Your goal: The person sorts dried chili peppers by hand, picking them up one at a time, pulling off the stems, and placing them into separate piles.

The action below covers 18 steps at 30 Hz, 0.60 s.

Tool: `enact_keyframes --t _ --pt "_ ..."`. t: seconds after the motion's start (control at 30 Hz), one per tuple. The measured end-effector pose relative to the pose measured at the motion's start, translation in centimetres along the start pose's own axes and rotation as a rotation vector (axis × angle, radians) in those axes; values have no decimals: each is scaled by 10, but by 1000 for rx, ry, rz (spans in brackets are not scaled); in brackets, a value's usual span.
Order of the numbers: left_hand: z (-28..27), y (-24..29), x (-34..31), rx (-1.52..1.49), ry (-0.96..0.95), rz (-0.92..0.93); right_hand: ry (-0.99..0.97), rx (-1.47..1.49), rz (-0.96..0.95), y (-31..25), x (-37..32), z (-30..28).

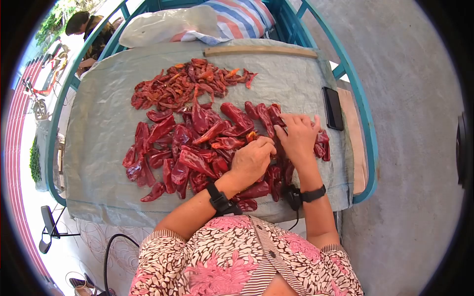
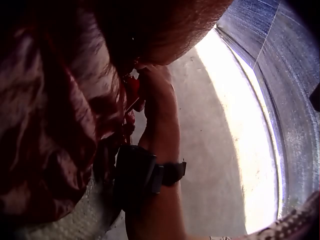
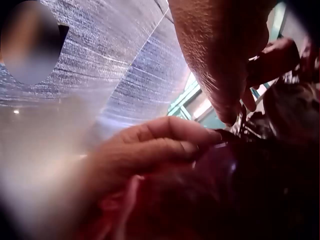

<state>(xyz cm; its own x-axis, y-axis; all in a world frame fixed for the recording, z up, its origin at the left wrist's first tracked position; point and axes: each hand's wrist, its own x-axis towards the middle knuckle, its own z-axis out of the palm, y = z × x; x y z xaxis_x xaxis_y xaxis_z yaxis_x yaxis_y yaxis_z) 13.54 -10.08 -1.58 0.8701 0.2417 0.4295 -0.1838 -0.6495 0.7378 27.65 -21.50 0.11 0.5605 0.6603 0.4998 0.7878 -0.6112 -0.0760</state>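
Head view: among two chilli heaps (image 1: 190, 148), left hand (image 1: 252, 160) pinches one chilli (image 3: 234, 137), right hand (image 1: 298, 135) rests flat-fingered.

Glossy, wrinkled dried chillies (image 1: 197, 143) on matt woven (plastic-looking) tarp (image 1: 98, 123).

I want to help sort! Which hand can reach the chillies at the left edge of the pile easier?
Left. The left hand lies nearer those chillies; the right hand rests farther over, near the phone.
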Motion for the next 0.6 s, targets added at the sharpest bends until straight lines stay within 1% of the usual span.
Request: enact_keyframes --t 0.1,0.2,0.3,0.4,0.5,0.53,0.6 --pt "0 -2 0 -3 -3 -1 -62 -56 111 3 2 24" --pt "0 -1 0 -5 -5 -12 -132 1 137 7 3 25" --pt "0 0 -1 -6 -7 -7 -237 101 216 9 8 21" --pt "1 -3 -1 -3 0 2 -207 236 299 8 12 5" --pt "2 -5 -1 -3 4 15 -18 182 304 16 9 -11" --pt "2 -5 -1 -5 3 18 -8 175 369 18 8 -19" --pt "2 -5 -1 -9 -2 18 1 69 354 30 0 -25"
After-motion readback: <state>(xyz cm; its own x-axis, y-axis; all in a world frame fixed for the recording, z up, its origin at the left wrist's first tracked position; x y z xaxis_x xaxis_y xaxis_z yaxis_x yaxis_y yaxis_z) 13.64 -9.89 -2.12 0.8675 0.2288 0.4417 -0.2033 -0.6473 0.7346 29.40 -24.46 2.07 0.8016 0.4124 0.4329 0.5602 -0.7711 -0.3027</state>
